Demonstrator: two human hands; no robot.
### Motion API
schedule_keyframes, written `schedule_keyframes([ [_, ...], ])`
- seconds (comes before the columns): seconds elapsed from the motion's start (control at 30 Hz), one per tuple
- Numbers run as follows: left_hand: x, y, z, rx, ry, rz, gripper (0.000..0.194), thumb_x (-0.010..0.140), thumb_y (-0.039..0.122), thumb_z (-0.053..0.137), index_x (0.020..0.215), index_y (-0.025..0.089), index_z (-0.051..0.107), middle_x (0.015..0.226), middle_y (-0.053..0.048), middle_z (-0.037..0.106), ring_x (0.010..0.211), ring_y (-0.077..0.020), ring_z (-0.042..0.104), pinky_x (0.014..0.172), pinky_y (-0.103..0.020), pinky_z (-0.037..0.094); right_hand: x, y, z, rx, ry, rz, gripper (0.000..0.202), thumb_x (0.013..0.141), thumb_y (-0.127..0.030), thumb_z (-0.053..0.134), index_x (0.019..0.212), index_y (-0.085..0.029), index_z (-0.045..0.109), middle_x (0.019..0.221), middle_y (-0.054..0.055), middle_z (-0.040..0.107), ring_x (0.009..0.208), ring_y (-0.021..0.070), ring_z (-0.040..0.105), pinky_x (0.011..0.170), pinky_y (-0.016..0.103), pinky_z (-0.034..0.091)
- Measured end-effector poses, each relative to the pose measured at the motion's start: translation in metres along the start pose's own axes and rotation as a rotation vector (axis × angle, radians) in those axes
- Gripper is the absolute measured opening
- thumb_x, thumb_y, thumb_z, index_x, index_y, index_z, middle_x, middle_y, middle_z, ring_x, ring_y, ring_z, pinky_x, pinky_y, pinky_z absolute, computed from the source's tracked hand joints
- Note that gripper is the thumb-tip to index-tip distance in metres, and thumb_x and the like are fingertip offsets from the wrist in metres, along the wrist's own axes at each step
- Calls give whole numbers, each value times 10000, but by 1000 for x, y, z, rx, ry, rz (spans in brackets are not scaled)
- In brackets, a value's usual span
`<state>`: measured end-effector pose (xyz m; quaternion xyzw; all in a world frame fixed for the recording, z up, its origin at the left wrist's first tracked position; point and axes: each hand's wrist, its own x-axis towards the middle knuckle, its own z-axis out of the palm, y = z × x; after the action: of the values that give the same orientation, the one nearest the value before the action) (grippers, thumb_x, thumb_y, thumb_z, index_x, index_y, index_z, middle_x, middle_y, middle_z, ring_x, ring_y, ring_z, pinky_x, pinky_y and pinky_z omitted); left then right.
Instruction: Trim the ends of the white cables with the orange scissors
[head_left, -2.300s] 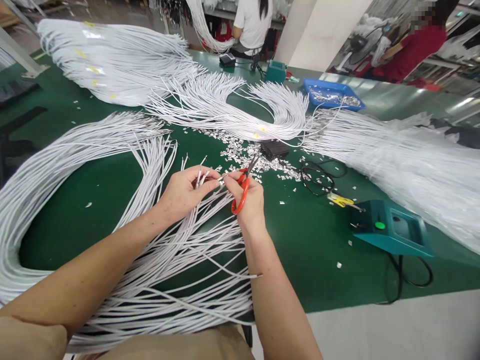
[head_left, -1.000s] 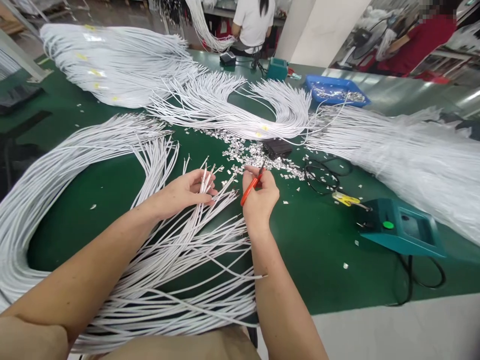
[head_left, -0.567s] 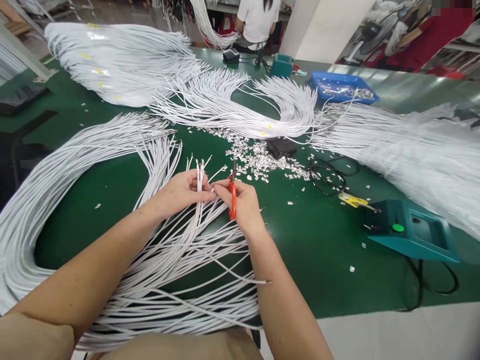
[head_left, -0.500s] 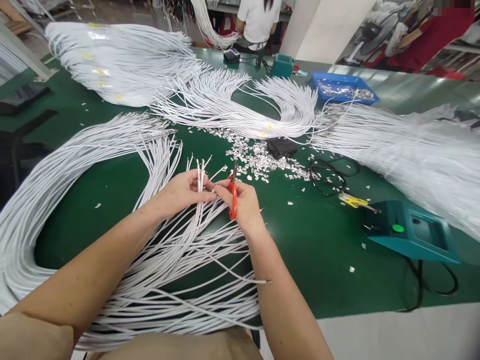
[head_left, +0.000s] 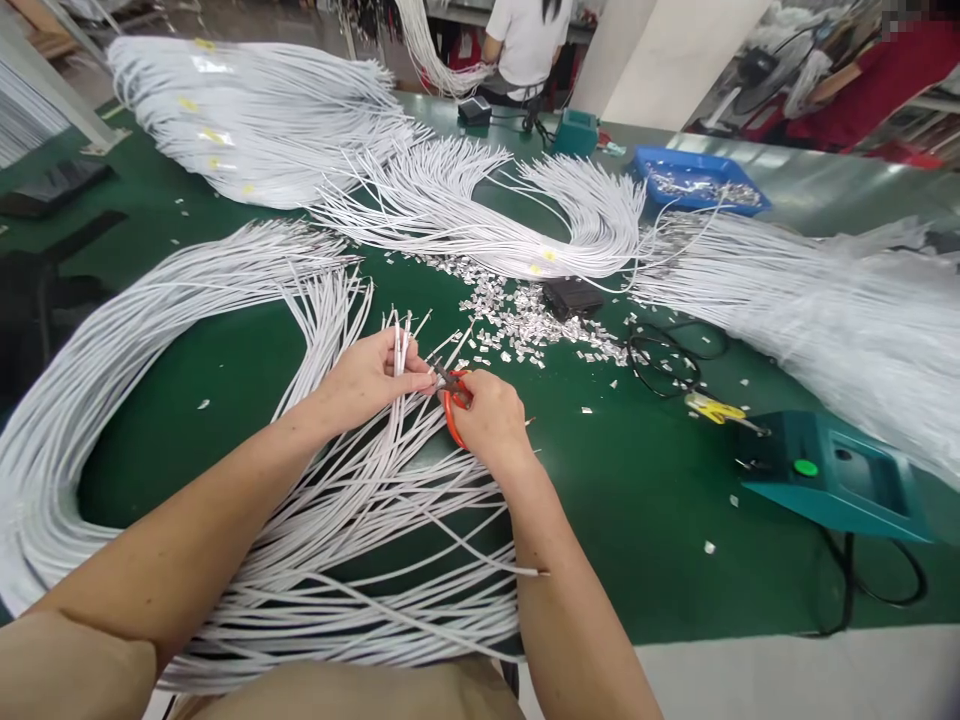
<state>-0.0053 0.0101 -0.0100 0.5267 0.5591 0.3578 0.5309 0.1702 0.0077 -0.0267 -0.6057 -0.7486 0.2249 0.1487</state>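
My left hand [head_left: 379, 372] is closed around a few white cables [head_left: 401, 425], whose ends stick up above the fingers. Its thumb and fingertip pinch near a cable end. In my right hand [head_left: 491, 412] are red-handled scissors [head_left: 454, 400], gripped by the loops. Their dark blades point up and left and reach the left fingertips; whether they touch a cable is too small to tell. Many loose white cables [head_left: 360, 600] fan out below both hands, over the green table and under my forearms. A curved bundle of white cables [head_left: 45, 450] lies to the left.
Small silvery scraps [head_left: 517, 315] lie beyond my hands beside a black block [head_left: 572, 297]. At right stand a teal device [head_left: 840, 470] and yellow-handled snips [head_left: 716, 408]. Further back are more cable bundles [head_left: 255, 120] and a blue tray [head_left: 701, 165]. Two people work behind the table.
The scissors have swung from upright to pointing left, with their blades now at the left fingertips. My left hand stays on the cables. The whole view has shifted slightly.
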Motion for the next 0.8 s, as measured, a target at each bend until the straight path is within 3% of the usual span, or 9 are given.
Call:
schedule_keyframes([
  [0.4, 0, 1, -3, 167, 7, 89, 287, 685, 318, 749, 798, 195, 515, 818, -1, 678, 721, -158, 653, 677, -289, 491, 0, 0, -1, -79, -10, -47, 265, 868, -333, 514, 652, -195, 580, 759, 47, 630, 707, 162, 539, 608, 289, 294],
  [0.6, 0, 2, -2, 28, -63, 68, 262, 731, 308, 713, 816, 205, 487, 752, 4, 670, 759, -196, 700, 735, -339, 524, -1, 1, 2, -69, 8, -59, 236, 852, -283, 526, 641, -195, 584, 749, 64, 630, 718, 176, 544, 620, 295, 316],
  [0.7, 0, 2, -3, -11, -103, 75, 244, 762, 296, 687, 829, 207, 470, 735, 14, 667, 751, -185, 697, 751, -339, 519, 0, 5, -2, 45, -5, -51, 211, 818, -289, 566, 633, -190, 586, 744, 50, 629, 690, 162, 529, 611, 287, 327],
  [0.8, -1, 1, -2, 5, -91, 61, 273, 756, 311, 700, 851, 208, 466, 751, 16, 667, 760, -184, 691, 749, -334, 514, 2, 7, -6, 390, 29, 16, 171, 772, -330, 620, 678, -187, 625, 752, 22, 646, 669, 144, 534, 611, 273, 370],
])
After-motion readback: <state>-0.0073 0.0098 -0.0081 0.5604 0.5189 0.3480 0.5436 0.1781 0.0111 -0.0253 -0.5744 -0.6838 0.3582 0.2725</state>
